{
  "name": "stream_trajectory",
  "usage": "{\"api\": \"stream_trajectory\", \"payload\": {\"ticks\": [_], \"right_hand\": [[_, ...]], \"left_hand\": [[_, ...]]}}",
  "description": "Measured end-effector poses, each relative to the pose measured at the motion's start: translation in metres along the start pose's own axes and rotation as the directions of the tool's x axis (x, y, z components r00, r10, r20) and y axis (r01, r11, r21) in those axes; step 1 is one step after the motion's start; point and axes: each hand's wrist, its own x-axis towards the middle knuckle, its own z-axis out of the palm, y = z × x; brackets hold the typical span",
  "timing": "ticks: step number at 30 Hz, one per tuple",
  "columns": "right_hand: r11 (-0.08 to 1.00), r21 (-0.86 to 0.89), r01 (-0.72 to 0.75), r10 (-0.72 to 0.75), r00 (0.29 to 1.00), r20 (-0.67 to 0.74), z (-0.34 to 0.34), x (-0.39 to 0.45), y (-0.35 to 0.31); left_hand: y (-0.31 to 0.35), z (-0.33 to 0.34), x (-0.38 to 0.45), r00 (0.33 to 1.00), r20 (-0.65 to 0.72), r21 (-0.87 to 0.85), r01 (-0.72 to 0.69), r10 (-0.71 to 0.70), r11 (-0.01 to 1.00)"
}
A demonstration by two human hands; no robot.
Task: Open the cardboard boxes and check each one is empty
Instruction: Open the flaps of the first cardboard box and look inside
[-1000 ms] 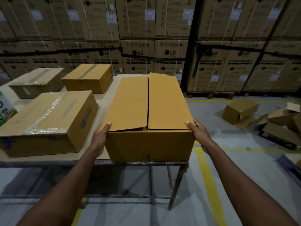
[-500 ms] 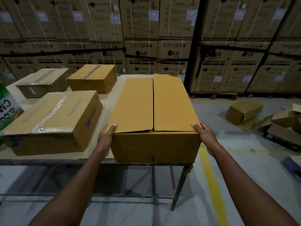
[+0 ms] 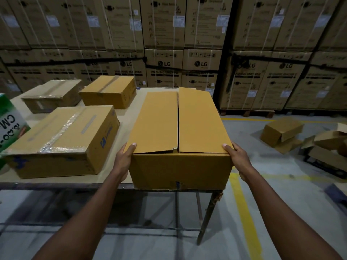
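Subject of inspection: 1 long, plain brown cardboard box, standing at the near right corner of a board-topped metal-framed table, its front face flush with the table's front edge. Its 2 top flaps lie down and meet along a dark centre seam; no tape is visible across them. The left flap sits slightly sprung at its near corner, showing a thin gap above the box wall. The right flap lies flat.

Hands: the left hand grips the box's near left corner, thumb on top of the left flap, fingers down the side wall. The right hand grips the near right corner likewise, thumb on the right flap's edge. Both are closed on the box; neither has a flap raised.

Step in hand, by judgement: the box is being steadied ahead of opening; its inside is not yet in view, so emptiness is unverified.

Next move calls for: getting fingertips under the free flap edges and folding both flaps outward, then looking straight down inside. The sprung left corner offers the easiest start.

Also on the table: 3 closed brown cardboard boxes, the nearest bearing clear tape along its top, 2 more behind it. All appear unopened, so most of the task seems to remain.
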Motion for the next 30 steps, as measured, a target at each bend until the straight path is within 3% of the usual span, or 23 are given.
{"api": "stream_trajectory", "payload": {"ticks": [17,22,25,27,30], "right_hand": [[1.000,-0.030,-0.003,0.002,0.999,-0.037,0.005,-0.007,-0.010],[0.988,-0.155,-0.025,0.007,0.993,-0.115,0.008,0.001,-0.025],[0.946,-0.307,0.102,-0.175,0.959,-0.222,0.023,0.006,-0.058],[0.927,-0.324,0.190,-0.263,0.944,-0.200,0.041,0.012,-0.085],[0.923,-0.298,0.245,-0.280,0.957,-0.080,0.082,0.026,-0.123]], "left_hand": [[0.012,0.001,-0.007,1.000,0.014,-0.006,0.001,-0.001,1.000],[0.025,0.001,-0.018,0.994,-0.034,0.168,-0.100,0.107,0.981],[0.038,0.006,-0.025,0.966,-0.039,0.263,-0.236,0.255,0.935],[0.048,0.012,-0.027,0.942,0.044,0.374,-0.325,0.333,0.869],[0.058,0.017,-0.024,0.888,0.187,0.626,-0.438,0.421,0.645]]}}
